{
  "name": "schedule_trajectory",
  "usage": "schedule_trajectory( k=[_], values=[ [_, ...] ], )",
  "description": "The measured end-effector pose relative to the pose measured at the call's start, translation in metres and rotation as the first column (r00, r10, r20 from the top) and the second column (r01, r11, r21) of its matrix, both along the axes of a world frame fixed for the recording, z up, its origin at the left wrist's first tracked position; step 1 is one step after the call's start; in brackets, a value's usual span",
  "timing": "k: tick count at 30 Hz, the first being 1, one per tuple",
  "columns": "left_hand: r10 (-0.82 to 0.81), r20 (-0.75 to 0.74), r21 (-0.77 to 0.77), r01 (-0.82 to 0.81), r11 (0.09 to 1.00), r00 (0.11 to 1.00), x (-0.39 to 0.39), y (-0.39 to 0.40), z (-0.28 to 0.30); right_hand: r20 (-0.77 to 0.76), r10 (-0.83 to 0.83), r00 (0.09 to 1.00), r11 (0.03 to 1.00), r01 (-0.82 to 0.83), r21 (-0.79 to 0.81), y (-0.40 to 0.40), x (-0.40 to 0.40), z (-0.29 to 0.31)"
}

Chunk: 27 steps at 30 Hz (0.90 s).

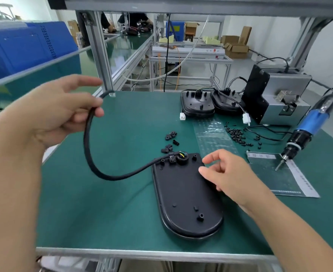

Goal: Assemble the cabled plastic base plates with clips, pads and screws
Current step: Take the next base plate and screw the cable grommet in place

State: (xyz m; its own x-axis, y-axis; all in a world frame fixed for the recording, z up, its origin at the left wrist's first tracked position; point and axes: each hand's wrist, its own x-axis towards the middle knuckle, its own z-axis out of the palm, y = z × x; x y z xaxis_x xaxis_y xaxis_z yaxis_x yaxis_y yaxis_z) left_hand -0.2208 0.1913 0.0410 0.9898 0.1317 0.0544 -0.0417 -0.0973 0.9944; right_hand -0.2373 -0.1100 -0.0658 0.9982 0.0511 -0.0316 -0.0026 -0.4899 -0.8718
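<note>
The base plate lies on the table just under the right hand — fingers loosely released, gripping nothing — its long axis running toward the person. The left hand, farther off, pinches the plate's cable.

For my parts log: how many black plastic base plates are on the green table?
3: one black plastic base plate lies near, between the hands; two overlap at the far edge.

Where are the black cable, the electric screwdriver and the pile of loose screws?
black cable [87, 152], head view, middle of its hanging loop.
electric screwdriver [311, 122], head view, blue body.
loose screws [237, 134], head view, middle of the pile.
</note>
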Motion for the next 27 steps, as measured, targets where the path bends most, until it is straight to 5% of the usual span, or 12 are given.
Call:
schedule_trajectory(
  k=[2,4,7,9,12,15,17,18,20,22,24,27],
  values=[
    [-0.215,0.043,-0.005,0.215,0.977,0.976,-0.019,-0.028,0.017,0.102,-0.026,0.994,1.0,0.025,0.017,0.004,-0.004,0.006],
    [-0.387,0.009,0.048,0.387,0.921,0.922,-0.028,-0.062,0.02,0.163,-0.079,0.983,0.974,0.042,0.222,0.008,-0.007,0.02],
    [-0.496,-0.072,0.299,0.494,0.817,0.865,-0.034,-0.113,0.001,0.119,-0.075,0.99,0.882,0.01,0.471,0.01,-0.006,0.048],
    [-0.503,-0.114,0.487,0.489,0.724,0.857,-0.04,-0.141,-0.022,0.077,-0.013,0.997,0.933,-0.015,0.359,0.008,-0.002,0.058],
    [-0.478,-0.166,0.525,0.487,0.698,0.863,-0.049,-0.153,-0.045,0.057,0.062,0.996,0.978,-0.072,0.196,0.001,0.002,0.054],
    [-0.306,0.178,0.758,0.068,0.648,0.935,-0.038,-0.139,-0.039,0.015,0.099,0.995,0.978,-0.1,0.183,-0.005,-0.002,0.041],
    [-0.321,0.463,0.849,-0.309,0.429,0.826,-0.024,-0.13,-0.028,0.016,0.115,0.993,0.99,-0.116,0.075,-0.004,-0.006,0.033],
    [-0.419,0.437,0.898,-0.357,0.258,0.796,-0.015,-0.129,-0.026,0.046,0.115,0.992,0.993,-0.114,-0.026,-0.001,-0.007,0.03],
    [-0.558,0.172,0.955,-0.277,-0.109,0.812,0.0,-0.128,-0.027,0.13,0.09,0.987,0.972,-0.058,-0.229,0.004,-0.008,0.025],
    [-0.515,-0.051,0.948,-0.12,-0.293,0.855,0.014,-0.121,-0.037,0.176,0.069,0.982,0.923,0.004,-0.384,0.008,-0.01,0.021],
    [-0.459,-0.13,0.96,-0.003,-0.279,0.879,0.019,-0.11,-0.051,0.183,0.072,0.98,0.884,0.022,-0.468,0.01,-0.014,0.015],
    [-0.492,-0.007,1.0,0.004,-0.008,0.87,0.018,-0.097,-0.071,0.23,0.08,0.97,0.855,0.052,-0.515,0.012,-0.018,0.008]
  ],
)
